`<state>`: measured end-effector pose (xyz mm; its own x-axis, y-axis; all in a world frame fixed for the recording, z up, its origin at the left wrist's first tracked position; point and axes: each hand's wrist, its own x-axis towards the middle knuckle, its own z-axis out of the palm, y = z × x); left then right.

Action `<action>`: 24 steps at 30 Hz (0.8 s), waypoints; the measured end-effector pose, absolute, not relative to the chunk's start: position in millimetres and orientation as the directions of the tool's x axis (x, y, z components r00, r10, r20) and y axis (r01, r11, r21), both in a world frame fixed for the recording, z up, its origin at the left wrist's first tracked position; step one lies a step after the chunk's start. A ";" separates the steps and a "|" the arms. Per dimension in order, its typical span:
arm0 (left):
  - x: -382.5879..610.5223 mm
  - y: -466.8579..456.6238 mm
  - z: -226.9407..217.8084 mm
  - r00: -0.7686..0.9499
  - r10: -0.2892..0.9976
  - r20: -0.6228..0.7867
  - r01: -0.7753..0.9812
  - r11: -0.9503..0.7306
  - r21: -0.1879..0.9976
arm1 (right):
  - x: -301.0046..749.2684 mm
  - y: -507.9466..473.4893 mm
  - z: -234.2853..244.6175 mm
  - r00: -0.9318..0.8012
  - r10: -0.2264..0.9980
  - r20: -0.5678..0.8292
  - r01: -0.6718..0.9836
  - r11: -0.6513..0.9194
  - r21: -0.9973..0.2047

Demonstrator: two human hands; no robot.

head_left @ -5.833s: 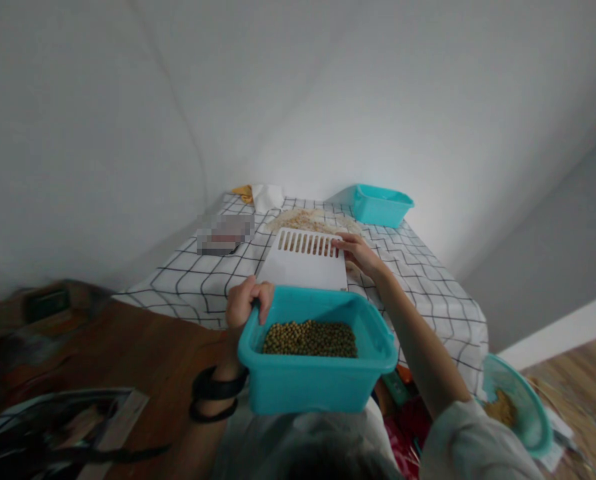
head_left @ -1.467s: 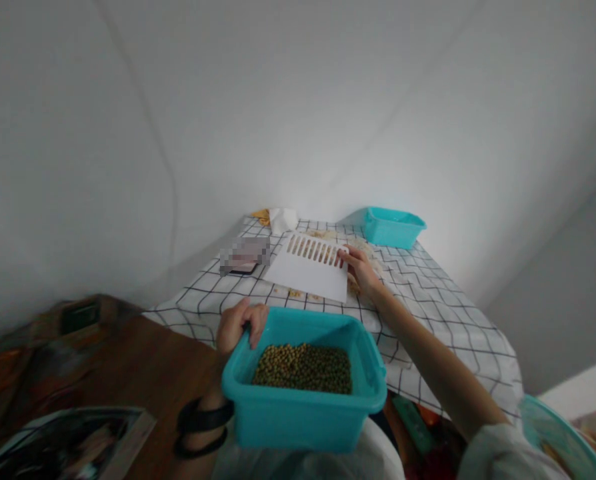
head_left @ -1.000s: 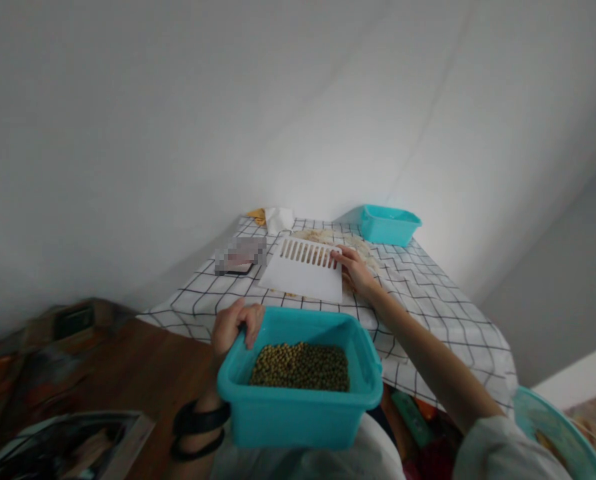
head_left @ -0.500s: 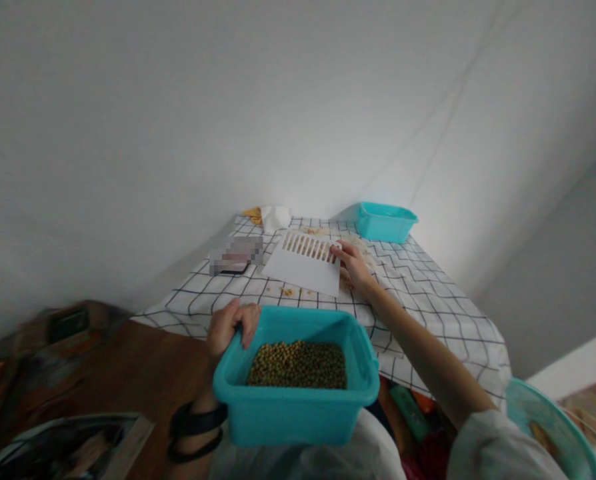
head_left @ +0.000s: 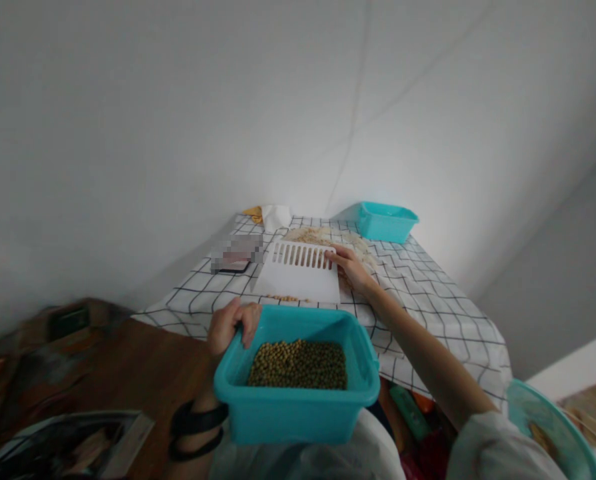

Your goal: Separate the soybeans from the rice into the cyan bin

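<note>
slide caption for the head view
Left hand grips a tub of beans; right hand holds a slotted white board over a checked cloth.

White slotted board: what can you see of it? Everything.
The white slotted board is thin, flat, plastic-looking, with a row of narrow parallel slots along its far edge. The right hand grips its far right corner. It's over the checked tablecloth, beyond the teal bin; yellowish bits show along its near edge. Whether it rests on the cloth is unclear.

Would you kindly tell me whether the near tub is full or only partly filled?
Partly filled: the near tub holds beans, with bare inner wall showing above them.
</note>
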<state>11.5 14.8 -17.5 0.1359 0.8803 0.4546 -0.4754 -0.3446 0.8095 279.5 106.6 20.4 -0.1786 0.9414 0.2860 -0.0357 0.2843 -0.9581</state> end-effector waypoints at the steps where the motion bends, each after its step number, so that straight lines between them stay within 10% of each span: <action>1: 11.5 15.3 -17.7 0.138 0.880 0.455 -0.472 -0.345 0.811 | 278.9 106.1 20.1 -0.193 0.942 0.275 -0.039 0.272 -0.961; 24: 12.3 14.6 -19.0 0.124 0.879 0.460 -0.457 -0.361 0.813 | 279.8 104.7 21.3 -0.188 0.958 0.218 -0.115 0.199 -0.973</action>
<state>12.3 14.6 -19.0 0.1237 0.8791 0.4604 -0.4567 -0.3614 0.8129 279.8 104.7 21.3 -0.1884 0.9577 0.2176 -0.1153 0.1985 -0.9733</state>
